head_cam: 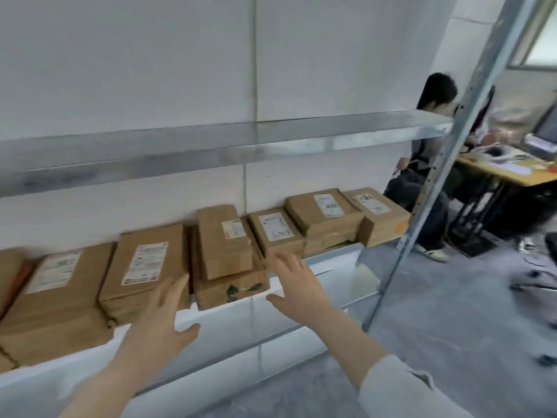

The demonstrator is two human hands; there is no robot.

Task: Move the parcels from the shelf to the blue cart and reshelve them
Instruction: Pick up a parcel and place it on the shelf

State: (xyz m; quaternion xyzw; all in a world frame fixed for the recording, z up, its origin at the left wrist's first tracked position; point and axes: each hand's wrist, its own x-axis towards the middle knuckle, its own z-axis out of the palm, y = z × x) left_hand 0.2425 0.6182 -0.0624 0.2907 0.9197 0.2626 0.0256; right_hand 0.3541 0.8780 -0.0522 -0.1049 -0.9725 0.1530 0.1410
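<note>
The right arm wears a pale, off-white sleeve (401, 390) of soft cloth, loose and creased in broad folds. Its end sits partway along the arm, where the cloth bunches into a thicker rim. Through the wide-angle blur it seems pushed up rather than neatly rolled. Past that rim the right forearm (351, 342) and the right hand (297, 292) are bare. The left forearm (102, 384) is uncovered as far as the frame's lower edge shows it, and the left hand (159, 315) is likewise bare, slim-fingered.
</note>
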